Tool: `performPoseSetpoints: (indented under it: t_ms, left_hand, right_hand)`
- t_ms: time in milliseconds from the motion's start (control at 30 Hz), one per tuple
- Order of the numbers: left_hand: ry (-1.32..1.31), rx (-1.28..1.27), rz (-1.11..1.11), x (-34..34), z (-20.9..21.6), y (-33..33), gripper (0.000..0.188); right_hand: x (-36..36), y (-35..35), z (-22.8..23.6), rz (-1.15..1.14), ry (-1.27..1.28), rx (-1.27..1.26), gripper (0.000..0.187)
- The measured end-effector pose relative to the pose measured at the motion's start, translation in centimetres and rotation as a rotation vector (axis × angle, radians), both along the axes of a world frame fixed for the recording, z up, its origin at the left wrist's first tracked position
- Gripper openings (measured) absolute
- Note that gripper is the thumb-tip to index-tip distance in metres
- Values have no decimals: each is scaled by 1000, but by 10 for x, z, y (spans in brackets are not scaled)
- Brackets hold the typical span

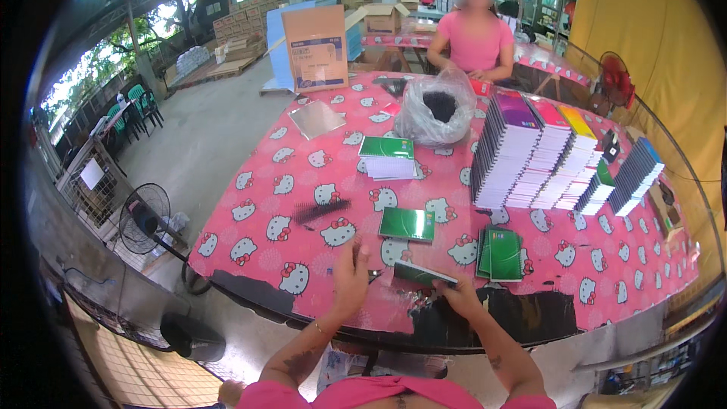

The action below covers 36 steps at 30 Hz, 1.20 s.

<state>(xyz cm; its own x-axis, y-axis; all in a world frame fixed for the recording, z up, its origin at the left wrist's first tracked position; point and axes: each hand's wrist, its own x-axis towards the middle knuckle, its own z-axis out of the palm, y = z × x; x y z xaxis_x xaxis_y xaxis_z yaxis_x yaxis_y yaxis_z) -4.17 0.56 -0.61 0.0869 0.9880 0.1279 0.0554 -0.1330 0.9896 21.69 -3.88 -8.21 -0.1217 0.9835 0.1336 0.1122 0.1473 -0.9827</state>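
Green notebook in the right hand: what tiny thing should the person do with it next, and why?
Maybe bring the left hand over to steady the green notebook, because the right hand grips only its right end and the left hand is apart from it.

Green notebook [418, 273] is held tilted above the near side of the desk [447, 182], right end gripped by the right hand [459, 297]. Dark green cover, pale page edge visible; binding apparently on the near side, can't be confirmed. Second green notebook [407, 225] is laid flat just beyond. Green-covered pair [503, 254] is stacked, overlapped, to the right.
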Motion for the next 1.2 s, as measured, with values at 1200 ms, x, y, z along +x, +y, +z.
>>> performPoseSetpoints:
  t_ms: [1200]
  left_hand:
    - [617,589,-306,-18,-7,36,29]
  right_hand:
    - [-1,0,22,44,10,-60,31]
